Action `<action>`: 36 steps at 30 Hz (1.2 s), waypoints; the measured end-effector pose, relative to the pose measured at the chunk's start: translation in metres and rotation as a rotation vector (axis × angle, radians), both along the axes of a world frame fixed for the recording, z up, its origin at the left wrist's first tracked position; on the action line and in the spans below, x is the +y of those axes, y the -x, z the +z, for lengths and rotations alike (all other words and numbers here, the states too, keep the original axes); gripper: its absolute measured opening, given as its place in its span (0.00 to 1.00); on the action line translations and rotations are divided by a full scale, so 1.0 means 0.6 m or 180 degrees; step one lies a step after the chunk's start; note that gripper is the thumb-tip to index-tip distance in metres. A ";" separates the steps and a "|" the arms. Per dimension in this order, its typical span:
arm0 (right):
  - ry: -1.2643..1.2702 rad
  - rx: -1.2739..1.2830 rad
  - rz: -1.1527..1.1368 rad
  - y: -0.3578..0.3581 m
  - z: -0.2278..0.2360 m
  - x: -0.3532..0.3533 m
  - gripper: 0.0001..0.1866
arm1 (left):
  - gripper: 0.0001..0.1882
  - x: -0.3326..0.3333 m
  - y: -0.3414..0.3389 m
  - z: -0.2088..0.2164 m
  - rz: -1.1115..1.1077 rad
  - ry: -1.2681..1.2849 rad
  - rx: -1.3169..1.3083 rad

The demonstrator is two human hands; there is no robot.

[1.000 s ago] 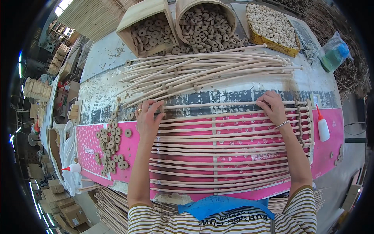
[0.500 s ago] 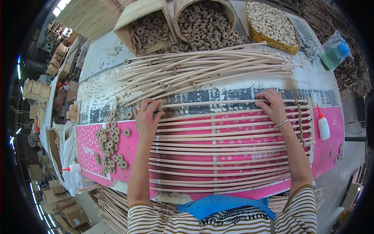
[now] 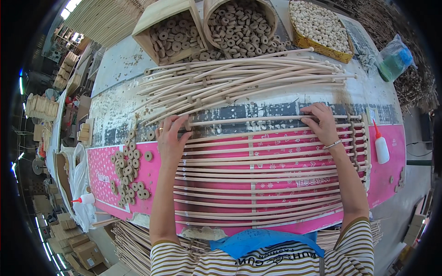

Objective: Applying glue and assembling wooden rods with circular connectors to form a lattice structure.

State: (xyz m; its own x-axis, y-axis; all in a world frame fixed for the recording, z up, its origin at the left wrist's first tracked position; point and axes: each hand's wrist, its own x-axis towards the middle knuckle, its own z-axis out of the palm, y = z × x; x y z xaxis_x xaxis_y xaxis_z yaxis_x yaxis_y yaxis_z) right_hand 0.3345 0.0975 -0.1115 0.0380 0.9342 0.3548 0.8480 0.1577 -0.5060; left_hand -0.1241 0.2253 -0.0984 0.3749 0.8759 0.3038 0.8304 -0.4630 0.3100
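My left hand [image 3: 171, 136] is closed at the left end of the farthest wooden rod, pinching a small wooden ring [image 3: 188, 123] there; the fingers partly hide it. My right hand [image 3: 321, 123] grips the same wooden rod [image 3: 248, 120] toward its right end, thumb below and fingers above. Nearer to me, several pale rods [image 3: 276, 159] lie side by side across the pink sheet [image 3: 159, 172]. Close to their ball-tipped right ends, a line of brown rings [image 3: 354, 142] sits on the rods. Left of my left forearm, loose wooden rings [image 3: 131, 161] are scattered.
Behind the row lies a heap of rods [image 3: 221, 85]. Beyond it stand a wooden box [image 3: 146, 39] and a round tub [image 3: 275, 20] of rings, plus a yellow tray [image 3: 329, 54] of wooden balls. White glue bottles with red tips lie left [image 3: 87, 198] and right [image 3: 381, 149].
Both hands keep their places at the farthest rod, with the left hand shifting very slightly to the left. The whole view has moved a little; the rest looks the same.
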 end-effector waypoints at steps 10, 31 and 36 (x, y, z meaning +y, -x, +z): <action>0.0131 -0.0185 0.0412 0.025 0.031 -0.030 0.05 | 0.17 -0.007 0.137 0.022 0.0294 0.0639 -0.0661; 0.0315 0.0301 0.0227 0.060 0.023 -0.029 0.04 | 0.18 0.042 0.206 -0.024 0.0882 0.0120 0.0064; 0.0230 0.0490 0.0135 0.048 0.019 -0.032 0.05 | 0.17 -0.001 0.134 0.018 0.1107 0.2176 -0.3253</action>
State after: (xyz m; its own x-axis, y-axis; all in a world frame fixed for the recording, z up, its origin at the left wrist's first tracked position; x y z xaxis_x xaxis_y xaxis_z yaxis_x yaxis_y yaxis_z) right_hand 0.3055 0.0785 -0.1001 0.0468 0.9589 0.2798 0.7530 0.1502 -0.6406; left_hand -0.2046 0.2246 -0.0878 -0.0412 0.9718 -0.2321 0.1192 0.2355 0.9645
